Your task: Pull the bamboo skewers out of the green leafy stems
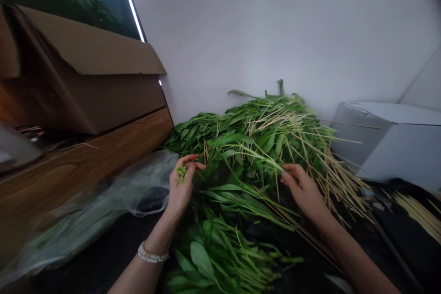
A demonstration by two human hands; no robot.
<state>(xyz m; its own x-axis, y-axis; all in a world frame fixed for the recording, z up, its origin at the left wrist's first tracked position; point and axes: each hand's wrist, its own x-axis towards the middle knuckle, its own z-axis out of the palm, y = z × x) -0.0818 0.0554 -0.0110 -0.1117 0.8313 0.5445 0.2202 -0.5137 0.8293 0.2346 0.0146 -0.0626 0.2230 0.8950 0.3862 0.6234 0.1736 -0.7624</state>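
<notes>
Step in hand, as judged from the hands: a single stem is being handled, probably sorted or trimmed of small growth. Right hand [303, 188] is closed in a fingertip pinch at the butt end of a long green leafy stem [257, 152], which runs leftward from the fingers, its leafy end pointing towards the other hand; foliage slightly blurred. Left hand [181, 183] is curled, thumb and forefinger a narrow gap apart, with small bright-green plant pieces [181, 173] held in the curl; contact between this hand and the stem cannot be confirmed. Next move, by judgement, calls for a steady right pinch, the left fingers free enough to meet the stem, and care not to crush the leaves. Position: the stem lies between the hands, in front of a large heap of green leafy stems mixed with thin straw-coloured sticks [285, 124] against the white wall [275, 32]. Below the stem, between the forearms, lies a loose middle bunch of long narrow green leaves [237, 195]; nearest the body, a thicker bunch of broad-leaved cut green stems [223, 252]. Crumpled clear plastic bag [138, 183] is just beside the left hand.
</notes>
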